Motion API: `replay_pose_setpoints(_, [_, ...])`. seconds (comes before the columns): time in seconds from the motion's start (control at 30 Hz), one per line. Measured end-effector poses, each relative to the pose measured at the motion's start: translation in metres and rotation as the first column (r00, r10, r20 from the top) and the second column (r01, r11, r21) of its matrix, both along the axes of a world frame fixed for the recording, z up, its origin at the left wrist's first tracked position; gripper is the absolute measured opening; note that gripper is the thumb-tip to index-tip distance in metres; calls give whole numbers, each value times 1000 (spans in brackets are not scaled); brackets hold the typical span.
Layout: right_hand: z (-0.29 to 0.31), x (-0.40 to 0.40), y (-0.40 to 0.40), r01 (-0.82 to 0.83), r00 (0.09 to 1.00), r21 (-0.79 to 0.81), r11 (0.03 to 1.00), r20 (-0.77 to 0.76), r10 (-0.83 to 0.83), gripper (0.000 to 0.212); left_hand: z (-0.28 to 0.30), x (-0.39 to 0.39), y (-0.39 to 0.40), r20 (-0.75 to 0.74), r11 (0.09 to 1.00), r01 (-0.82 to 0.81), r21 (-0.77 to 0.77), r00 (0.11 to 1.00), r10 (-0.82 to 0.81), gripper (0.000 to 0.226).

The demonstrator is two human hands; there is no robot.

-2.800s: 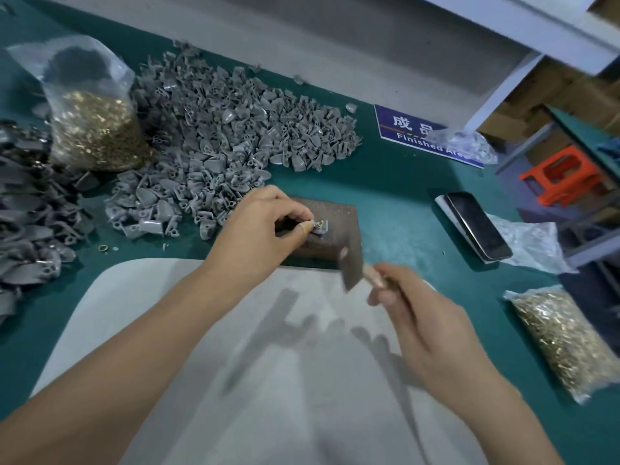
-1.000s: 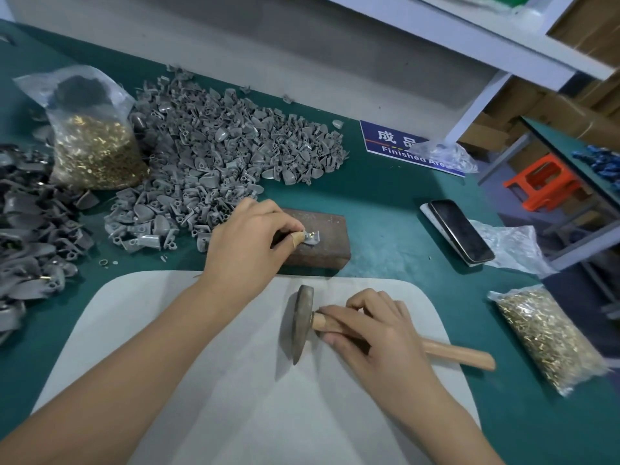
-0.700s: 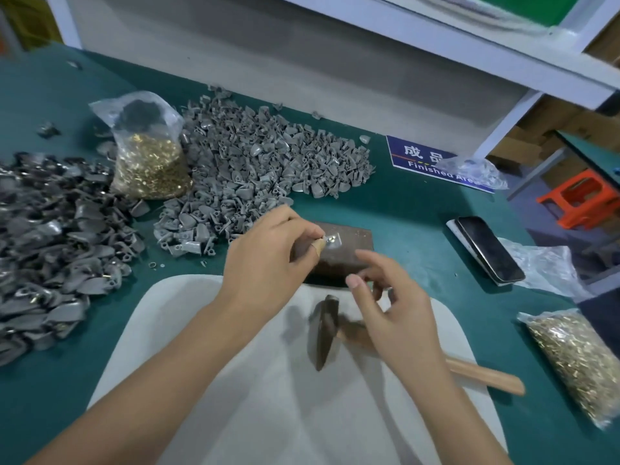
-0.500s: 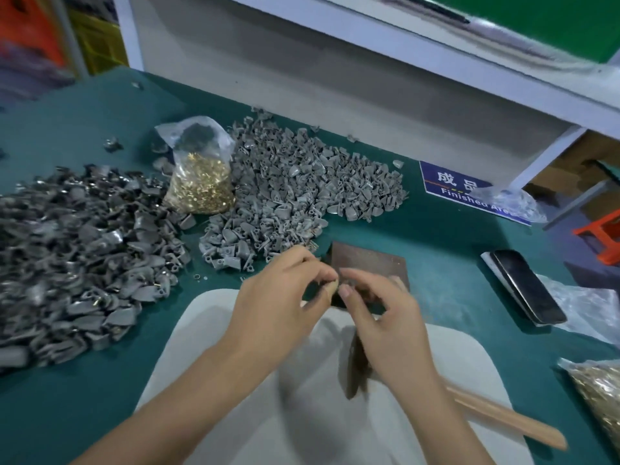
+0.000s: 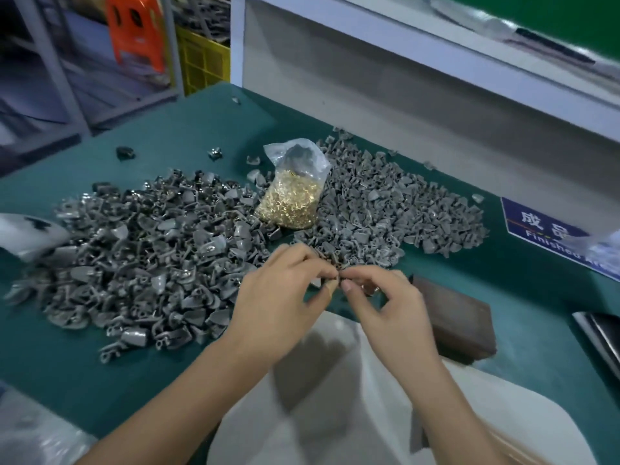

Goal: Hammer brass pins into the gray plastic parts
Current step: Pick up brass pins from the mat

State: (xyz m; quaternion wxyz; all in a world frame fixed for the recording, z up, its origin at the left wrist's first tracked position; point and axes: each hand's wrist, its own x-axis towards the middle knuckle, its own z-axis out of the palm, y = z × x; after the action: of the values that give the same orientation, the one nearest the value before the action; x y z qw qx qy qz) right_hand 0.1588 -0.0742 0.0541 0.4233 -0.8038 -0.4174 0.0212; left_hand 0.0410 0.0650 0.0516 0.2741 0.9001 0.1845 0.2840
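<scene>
My left hand [image 5: 285,297] and my right hand [image 5: 385,307] meet fingertip to fingertip above the green table, pinching one small gray plastic part [image 5: 339,276] between them; the fingers hide most of it. The brown block [image 5: 459,317] lies just right of my right hand. The hammer [image 5: 419,437] lies on the white mat [image 5: 335,414], partly behind my right forearm. A clear bag of brass pins [image 5: 292,199] stands between two heaps: darker parts with pins [image 5: 134,256] on the left, plain gray parts [image 5: 396,216] on the right.
A blue "Finished Area" sign [image 5: 543,233] lies at the right, with a phone [image 5: 604,330] at the right edge. A white shelf unit [image 5: 436,78] stands behind the table. An orange stool [image 5: 137,28] and a yellow crate [image 5: 201,58] stand beyond the table's far left edge.
My right hand laid the hammer on the mat and came up to meet my left hand. Both lifted the part off the block and carried it left. The view swung left.
</scene>
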Motion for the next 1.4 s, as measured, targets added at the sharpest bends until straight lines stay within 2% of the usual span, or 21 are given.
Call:
replay_pose_setpoints(0.2, [2, -7, 44, -75, 997, -17, 997, 1, 75, 19, -1, -20, 29, 6, 986, -121, 119, 993, 121, 13])
replay_pose_setpoints(0.37, [6, -27, 85, -174, 985, -36, 984, -8, 174, 16, -4, -53, 55, 9, 953, -260, 158, 965, 262, 15])
replay_pose_setpoints(0.53, [4, -49, 120, -251, 968, -79, 965, 3, 252, 13, -8, -83, 72, 11, 911, -386, 146, 921, 388, 13])
replay_pose_setpoints(0.77, [-2, -70, 150, -271, 958, -118, 955, 61, 280, 9, -11, -105, 87, -35, 883, -456, 112, 886, 462, 16])
replay_pose_setpoints(1.0, [8, -49, 137, -239, 969, -115, 964, 34, 244, 5, -5, -94, 95, -2, 908, -416, 41, 909, 417, 18])
replay_pose_setpoints(1.17, [31, -7, 116, -128, 990, -89, 988, 52, 133, 9, 20, -51, 96, 20, 961, -274, -33, 961, 274, 22])
replay_pose_setpoints(1.3, [56, 24, 118, -15, 995, 9, 1000, 94, 14, 22, 38, -7, 100, -39, 988, -149, 26, 988, 150, 26])
replay_pose_setpoints(1.4, [72, 38, 135, -23, 990, -28, 999, 138, 27, 30, 49, 25, 112, -85, 987, -139, 82, 986, 145, 38])
